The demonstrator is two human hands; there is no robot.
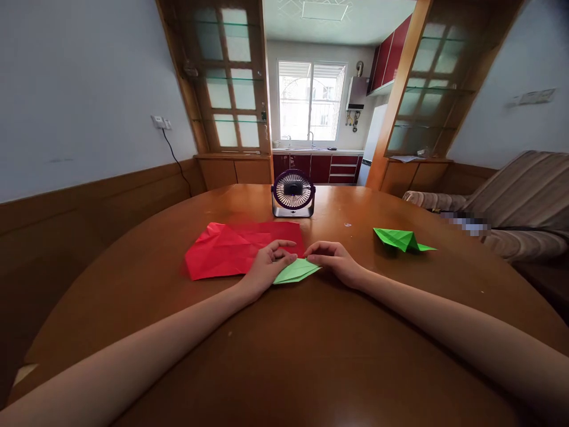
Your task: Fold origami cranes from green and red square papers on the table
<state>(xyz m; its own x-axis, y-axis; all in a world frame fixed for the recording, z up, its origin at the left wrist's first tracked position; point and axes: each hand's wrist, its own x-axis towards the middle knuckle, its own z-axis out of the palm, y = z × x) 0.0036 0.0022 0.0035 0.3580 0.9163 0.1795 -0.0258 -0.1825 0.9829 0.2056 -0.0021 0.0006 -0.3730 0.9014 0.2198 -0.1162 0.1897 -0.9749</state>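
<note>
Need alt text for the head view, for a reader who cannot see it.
Both hands, left hand and right hand, press a light green folded paper flat on a round wooden table. A creased red sheet lies left, a small fan behind, a folded green paper shape right.

The left hand (268, 265) covers the near-left part of the light green paper (297, 271) and the red sheet's (231, 249) corner. Both forearms run off the bottom edge. A patch at right centre on the sofa (524, 196) is blurred out.

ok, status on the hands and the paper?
Left hand pressing on light green paper. Right hand pinching its tip. Paper flat on table. Red sheet touching left hand; green model, fan clear.
</note>
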